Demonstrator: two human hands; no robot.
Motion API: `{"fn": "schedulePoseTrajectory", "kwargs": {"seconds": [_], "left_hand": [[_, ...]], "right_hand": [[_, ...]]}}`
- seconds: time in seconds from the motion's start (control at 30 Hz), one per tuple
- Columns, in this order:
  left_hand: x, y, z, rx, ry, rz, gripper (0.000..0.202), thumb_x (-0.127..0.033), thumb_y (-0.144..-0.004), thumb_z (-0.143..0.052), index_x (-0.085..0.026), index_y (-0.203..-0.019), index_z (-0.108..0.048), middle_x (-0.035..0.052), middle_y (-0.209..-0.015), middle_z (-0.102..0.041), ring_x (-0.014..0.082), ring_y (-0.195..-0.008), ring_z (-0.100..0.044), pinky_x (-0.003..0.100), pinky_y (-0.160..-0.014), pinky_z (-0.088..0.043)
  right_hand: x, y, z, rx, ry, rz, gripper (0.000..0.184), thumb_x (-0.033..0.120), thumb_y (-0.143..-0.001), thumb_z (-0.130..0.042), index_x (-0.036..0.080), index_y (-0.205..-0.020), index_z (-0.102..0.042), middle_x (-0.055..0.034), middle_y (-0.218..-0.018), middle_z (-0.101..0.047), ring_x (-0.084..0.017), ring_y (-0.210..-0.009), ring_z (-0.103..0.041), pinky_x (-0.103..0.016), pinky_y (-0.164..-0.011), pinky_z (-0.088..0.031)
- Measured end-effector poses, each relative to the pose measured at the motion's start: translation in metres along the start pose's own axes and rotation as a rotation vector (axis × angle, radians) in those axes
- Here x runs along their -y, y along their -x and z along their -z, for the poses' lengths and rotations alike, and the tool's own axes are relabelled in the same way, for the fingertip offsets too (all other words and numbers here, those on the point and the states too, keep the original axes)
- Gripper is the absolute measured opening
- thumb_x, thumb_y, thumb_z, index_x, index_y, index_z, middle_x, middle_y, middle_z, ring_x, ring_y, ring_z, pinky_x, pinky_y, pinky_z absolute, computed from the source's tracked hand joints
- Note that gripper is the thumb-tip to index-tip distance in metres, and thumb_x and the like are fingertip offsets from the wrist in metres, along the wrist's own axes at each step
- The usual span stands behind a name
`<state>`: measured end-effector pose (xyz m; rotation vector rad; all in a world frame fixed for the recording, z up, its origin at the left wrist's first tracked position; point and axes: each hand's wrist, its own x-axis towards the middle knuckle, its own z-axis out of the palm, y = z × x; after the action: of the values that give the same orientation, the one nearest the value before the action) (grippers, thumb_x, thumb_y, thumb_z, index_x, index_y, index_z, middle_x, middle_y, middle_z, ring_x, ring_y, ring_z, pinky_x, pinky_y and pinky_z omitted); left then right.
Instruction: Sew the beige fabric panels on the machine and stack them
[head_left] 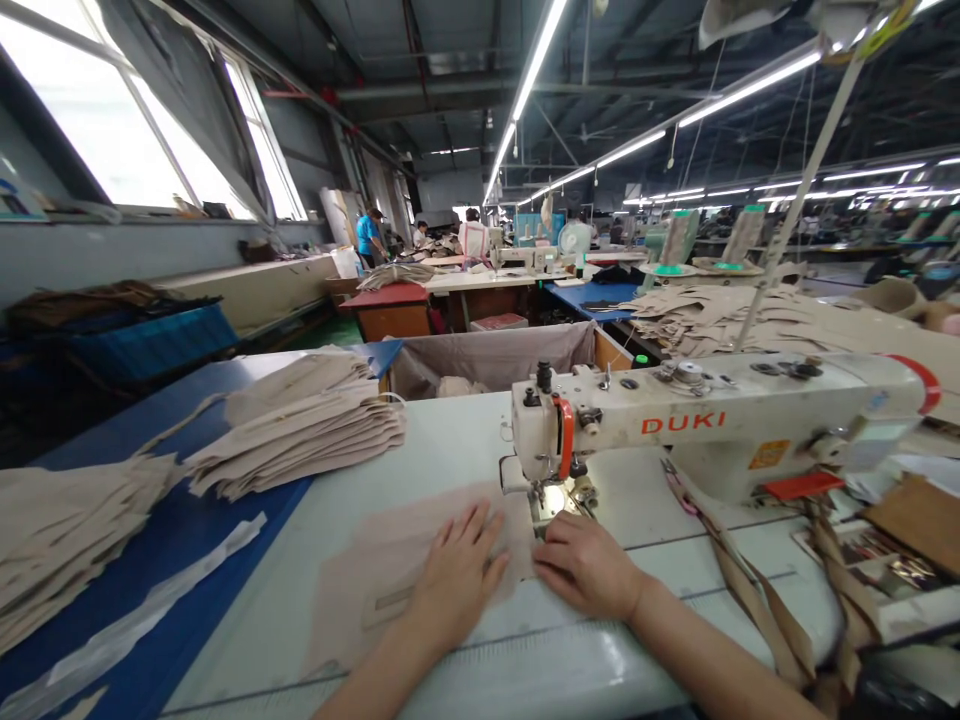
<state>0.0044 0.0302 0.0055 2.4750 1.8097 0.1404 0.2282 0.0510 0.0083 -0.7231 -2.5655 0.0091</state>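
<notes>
A beige fabric piece lies flat on the pale sewing table, its right edge under the needle of a white DUKI sewing machine. My left hand lies flat on the fabric with fingers stretched out, just left of the needle. Beside the presser foot, my right hand presses on the fabric's edge with its fingers bent downward and close together.
A stack of beige cut pieces sits at the left on a blue surface, with another pile at the far left. A fabric-lined bin stands behind the table. Beige straps hang at the right. Other workers stand far back.
</notes>
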Motion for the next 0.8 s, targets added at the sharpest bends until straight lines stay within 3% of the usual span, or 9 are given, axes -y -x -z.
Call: {"fn": "schedulePoseTrajectory", "kwargs": {"seconds": [0.17, 0.27, 0.37, 0.43, 0.57, 0.67, 0.8], "left_hand": [[0.0, 0.014, -0.003, -0.143, 0.047, -0.013, 0.044, -0.036, -0.097, -0.044, -0.023, -0.138, -0.051, 0.0113, -0.151, -0.042, 0.0276, -0.139, -0.04, 0.052, -0.112, -0.035], [0.017, 0.034, 0.002, -0.315, 0.067, -0.047, 0.038, -0.029, -0.097, -0.043, -0.023, -0.132, -0.057, 0.0098, -0.147, -0.049, 0.0242, -0.135, -0.045, 0.049, -0.112, -0.036], [0.069, 0.064, 0.017, -0.472, 0.054, 0.046, 0.036, -0.026, -0.095, -0.041, -0.021, -0.124, -0.062, 0.0106, -0.136, -0.059, 0.0228, -0.126, -0.054, 0.045, -0.109, -0.042], [0.117, 0.091, 0.032, -0.528, 0.029, 0.23, 0.036, -0.027, -0.094, -0.04, -0.019, -0.118, -0.065, 0.0108, -0.129, -0.065, 0.0238, -0.12, -0.059, 0.044, -0.105, -0.045], [0.202, 0.139, 0.061, -0.481, -0.046, 0.631, 0.037, -0.033, -0.086, -0.046, -0.014, -0.109, -0.068, 0.0151, -0.123, -0.067, 0.0294, -0.118, -0.06, 0.044, -0.104, -0.044], [0.229, 0.158, 0.066, -0.405, -0.048, 0.689, 0.03, -0.033, -0.082, -0.049, -0.017, -0.094, -0.072, 0.0133, -0.108, -0.072, 0.0289, -0.104, -0.066, 0.039, -0.095, -0.05], [0.227, 0.161, 0.058, -0.423, -0.044, 0.663, 0.032, -0.033, -0.084, -0.042, -0.019, -0.081, -0.072, 0.012, -0.097, -0.073, 0.0281, -0.094, -0.067, 0.04, -0.091, -0.051]], "right_hand": [[0.001, 0.004, -0.005, -0.013, -0.069, -0.034, 0.024, 0.021, -0.096, -0.044, 0.02, -0.082, -0.064, -0.0046, -0.075, -0.058, -0.019, -0.076, -0.053, -0.03, -0.07, -0.042], [0.001, 0.008, -0.005, -0.029, -0.123, -0.04, 0.027, 0.02, -0.097, -0.042, 0.02, -0.087, -0.067, -0.0058, -0.077, -0.06, -0.019, -0.077, -0.055, -0.03, -0.071, -0.044], [-0.001, 0.011, -0.006, -0.035, -0.162, -0.042, 0.026, 0.021, -0.098, -0.042, 0.02, -0.095, -0.068, -0.0067, -0.081, -0.063, -0.019, -0.079, -0.058, -0.03, -0.071, -0.047], [-0.003, 0.013, -0.006, -0.045, -0.17, -0.05, 0.025, 0.022, -0.098, -0.043, 0.022, -0.097, -0.068, -0.0063, -0.083, -0.064, -0.018, -0.079, -0.06, -0.029, -0.071, -0.049], [-0.005, 0.013, -0.008, -0.07, -0.158, -0.051, 0.024, 0.027, -0.098, -0.046, 0.024, -0.096, -0.07, -0.0056, -0.084, -0.066, -0.018, -0.078, -0.062, -0.028, -0.07, -0.052], [-0.006, 0.013, -0.009, -0.081, -0.152, -0.049, 0.026, 0.029, -0.098, -0.045, 0.024, -0.095, -0.07, -0.0062, -0.084, -0.067, -0.018, -0.078, -0.063, -0.029, -0.07, -0.053], [-0.008, 0.014, -0.01, -0.08, -0.131, -0.053, 0.026, 0.028, -0.098, -0.045, 0.023, -0.097, -0.07, -0.0063, -0.085, -0.067, -0.018, -0.079, -0.063, -0.029, -0.071, -0.053]]}}
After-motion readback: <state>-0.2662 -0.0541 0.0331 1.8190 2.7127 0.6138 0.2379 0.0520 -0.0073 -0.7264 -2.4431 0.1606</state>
